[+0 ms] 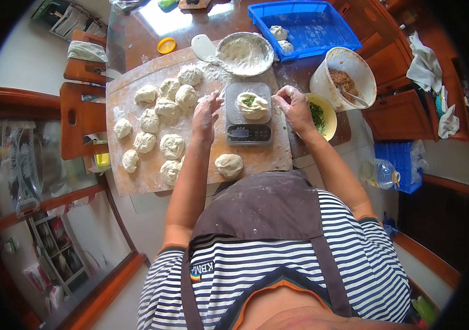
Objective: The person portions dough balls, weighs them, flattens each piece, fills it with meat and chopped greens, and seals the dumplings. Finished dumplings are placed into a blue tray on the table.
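Observation:
A piece of dough with chopped greens in its partly gathered top [252,106] rests on the plate of a grey kitchen scale [249,134]. Just left of the scale, my floury left hand [207,113] is held with its fingers apart and nothing in it. On the other side, my right hand [294,107] has thumb and fingertips close together near the scale's edge; whether they pinch anything is too small to tell. Several dough balls [171,146] lie on the floured wooden board [127,185], and another dough ball [229,166] sits below the scale.
Beyond the scale stands a bowl of flour [245,53] with a white scraper [204,47] beside it. At right are a yellow bowl of chopped greens [331,123], a white tub of filling [321,76] with a spoon, and a blue tray [313,31] holding buns.

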Tool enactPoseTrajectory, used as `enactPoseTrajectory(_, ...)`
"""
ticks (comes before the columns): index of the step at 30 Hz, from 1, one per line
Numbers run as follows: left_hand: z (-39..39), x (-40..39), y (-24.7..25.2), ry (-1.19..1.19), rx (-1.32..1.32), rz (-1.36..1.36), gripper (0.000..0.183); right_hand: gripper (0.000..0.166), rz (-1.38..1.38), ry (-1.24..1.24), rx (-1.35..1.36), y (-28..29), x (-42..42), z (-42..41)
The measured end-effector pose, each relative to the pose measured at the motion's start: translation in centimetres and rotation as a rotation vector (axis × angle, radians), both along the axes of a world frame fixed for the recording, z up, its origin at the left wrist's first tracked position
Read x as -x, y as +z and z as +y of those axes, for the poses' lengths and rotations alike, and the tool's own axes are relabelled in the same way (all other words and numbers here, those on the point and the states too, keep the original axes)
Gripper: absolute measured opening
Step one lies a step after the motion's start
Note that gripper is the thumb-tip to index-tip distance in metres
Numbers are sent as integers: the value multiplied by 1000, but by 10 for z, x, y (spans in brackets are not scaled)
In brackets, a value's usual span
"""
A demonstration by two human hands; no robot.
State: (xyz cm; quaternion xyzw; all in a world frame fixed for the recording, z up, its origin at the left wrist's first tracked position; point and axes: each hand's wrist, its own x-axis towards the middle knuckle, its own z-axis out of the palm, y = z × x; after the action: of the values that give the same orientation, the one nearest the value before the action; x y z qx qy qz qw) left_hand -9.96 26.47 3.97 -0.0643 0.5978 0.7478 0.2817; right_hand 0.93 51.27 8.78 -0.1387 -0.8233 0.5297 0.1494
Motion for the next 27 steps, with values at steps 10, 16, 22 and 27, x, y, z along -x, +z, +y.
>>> enactPoseTrajectory(10, -3, 11, -8, -152, 79, -12, 49, 47, -160, 115, -168, -6, 0, 6)
enactPoseTrajectory(16, 16, 4, -9, -278, 263, -59, 44, 49, -263, 256, -234, -14, 18, 3)
enactPoseTrajectory(22, 44, -8, -16, -165, 172, -104, 48, 30, -145, 280, -161, -27, 24, -3)
enactPoseTrajectory(27, 71, -56, 31, 170, -307, -268, 57, 17, 11, 295, 454, 3, 3, 4)
